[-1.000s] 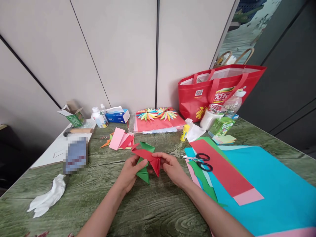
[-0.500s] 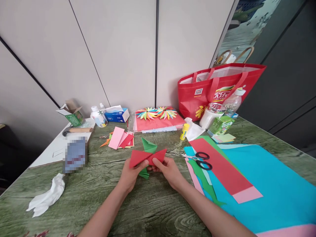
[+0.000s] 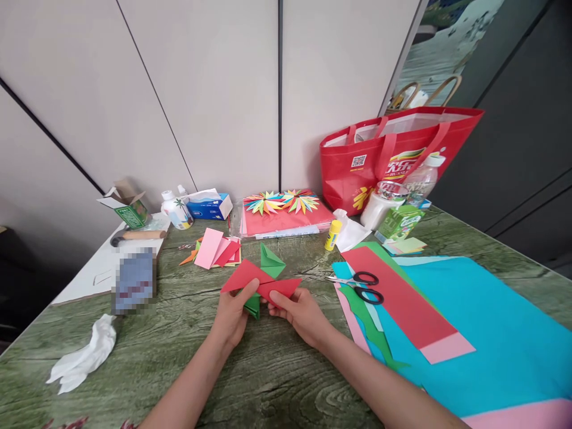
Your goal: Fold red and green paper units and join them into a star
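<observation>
Between my hands, just above the table, is a folded red paper piece crossed with a folded green paper piece. Red points stick out left and right; green ends show above and below. My left hand pinches the red paper's left part, thumb on top. My right hand grips its right part, the thumb pressed near the middle and the fingers curled beneath. The fingers' undersides are hidden. To the right lie black-handled scissors on a red paper strip and other coloured sheets.
Blue paper covers the table's right side. A yellow glue stick stands ahead, near two colourful paper stars. Pink and red paper pieces lie back left. A crumpled tissue is at left; a red bag stands behind.
The red piece has turned clockwise a little in my hands, its left end now higher and its right end lower. The green ends have shifted with it. My left hand has moved slightly left.
</observation>
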The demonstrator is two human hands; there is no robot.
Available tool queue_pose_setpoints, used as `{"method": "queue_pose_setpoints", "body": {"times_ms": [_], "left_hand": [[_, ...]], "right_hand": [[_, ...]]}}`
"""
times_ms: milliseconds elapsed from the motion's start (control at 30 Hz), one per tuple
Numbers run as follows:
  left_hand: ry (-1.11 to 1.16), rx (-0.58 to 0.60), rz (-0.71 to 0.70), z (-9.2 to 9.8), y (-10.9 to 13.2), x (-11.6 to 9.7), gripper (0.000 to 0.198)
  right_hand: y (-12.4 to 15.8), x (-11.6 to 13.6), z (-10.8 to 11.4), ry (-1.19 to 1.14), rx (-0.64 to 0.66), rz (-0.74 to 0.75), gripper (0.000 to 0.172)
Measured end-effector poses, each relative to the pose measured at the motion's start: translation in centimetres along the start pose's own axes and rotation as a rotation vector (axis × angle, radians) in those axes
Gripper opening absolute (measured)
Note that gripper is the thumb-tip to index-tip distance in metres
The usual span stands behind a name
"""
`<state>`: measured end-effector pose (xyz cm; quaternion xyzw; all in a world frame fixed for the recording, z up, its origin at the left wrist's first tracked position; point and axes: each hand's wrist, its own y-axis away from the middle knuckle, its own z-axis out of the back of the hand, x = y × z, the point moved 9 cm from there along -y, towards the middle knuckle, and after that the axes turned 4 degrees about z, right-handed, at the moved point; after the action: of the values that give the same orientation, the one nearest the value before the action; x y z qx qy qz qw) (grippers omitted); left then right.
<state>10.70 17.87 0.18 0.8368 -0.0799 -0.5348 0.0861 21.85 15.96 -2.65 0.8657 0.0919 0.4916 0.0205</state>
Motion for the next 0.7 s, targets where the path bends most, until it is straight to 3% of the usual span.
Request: {"method": "queue_pose_setpoints", "body": {"times_ms": [200,433,700], "left_hand": [[0.02,-0.034,0.076,0.2,-0.1,0.7,0.03],[0.09,0.048,0.231,-0.7,0.1,1.9,0.022],[0.148,-0.086,0.249,0.6,0.1,2.1,0.018]], "right_hand": [[0.0,1.0,0.5,0.028,-0.04,0.063,0.046],[-0.2,1.6,1.2,0.138,-0.078,0.118,0.053],[-0.6,2.4,1.5,0.184,-0.095,0.192,0.045]]}}
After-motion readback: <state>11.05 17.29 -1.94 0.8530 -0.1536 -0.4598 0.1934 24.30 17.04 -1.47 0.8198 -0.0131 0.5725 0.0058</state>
